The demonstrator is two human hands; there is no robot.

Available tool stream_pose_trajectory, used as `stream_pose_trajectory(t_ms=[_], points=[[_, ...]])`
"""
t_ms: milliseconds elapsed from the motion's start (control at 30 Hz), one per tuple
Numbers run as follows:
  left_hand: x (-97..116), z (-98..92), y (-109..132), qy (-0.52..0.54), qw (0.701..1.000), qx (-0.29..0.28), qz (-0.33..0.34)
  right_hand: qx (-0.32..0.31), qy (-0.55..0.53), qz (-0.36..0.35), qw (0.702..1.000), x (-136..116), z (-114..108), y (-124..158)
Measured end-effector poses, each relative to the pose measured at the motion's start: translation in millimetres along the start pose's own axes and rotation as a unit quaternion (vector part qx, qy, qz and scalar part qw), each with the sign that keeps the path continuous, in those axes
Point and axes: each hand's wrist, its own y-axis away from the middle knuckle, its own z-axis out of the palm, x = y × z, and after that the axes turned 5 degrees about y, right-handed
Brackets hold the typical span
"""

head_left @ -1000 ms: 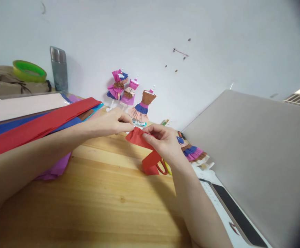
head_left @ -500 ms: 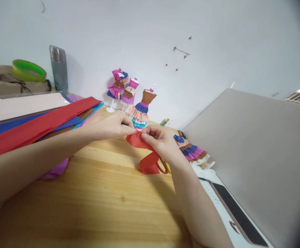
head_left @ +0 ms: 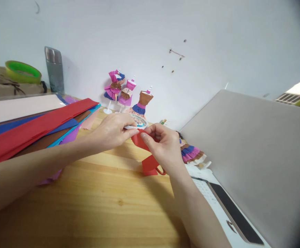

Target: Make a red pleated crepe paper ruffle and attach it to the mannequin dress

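Observation:
My left hand (head_left: 113,131) and my right hand (head_left: 164,144) meet above the wooden table (head_left: 100,199). Between them I hold a strip of red crepe paper (head_left: 148,162), which hangs down to the tabletop. The fingers of my right hand are closed in a pinch on the strip's top end. My left hand's fingers pinch a small roll of white tape (head_left: 137,122) right against that same end. Part of the strip is hidden behind my right hand.
Long sheets of red, blue and brown paper (head_left: 28,129) lie at the left. Three paper dresses on stands (head_left: 129,98) stand by the wall, another paper dress (head_left: 191,153) lies by a grey panel (head_left: 256,155). Scissors (head_left: 161,170) peek out behind the strip. A steel bottle (head_left: 54,70) stands far left.
Both hands have stayed together on the strip's top end. A small roll of white tape now shows in my left hand's fingers. The view has shifted slightly.

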Motion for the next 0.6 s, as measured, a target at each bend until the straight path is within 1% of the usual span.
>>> stream_pose_trajectory(t_ms=[100,200,300,433,600], points=[[-0.9,3.5,2.7,-0.023,0.998,0.046,0.033,0.040,0.033,-0.032,0.998,-5.8,1.2,4.1],[-0.4,4.9,3.9,-0.026,0.996,0.071,0.045,0.044,0.019,-0.034,0.998,-9.3,1.7,6.9],[1.8,4.2,4.1,-0.019,0.995,0.078,0.057,0.036,-0.003,-0.032,0.999,-9.1,1.1,7.4],[5.7,2.8,3.9,-0.010,0.995,0.080,0.051,0.022,-0.009,-0.060,0.998,-6.8,-0.4,6.0],[7.4,2.5,3.3,0.015,0.996,0.083,0.032,0.035,-0.052,-0.052,0.997,-4.5,-0.4,3.6]])
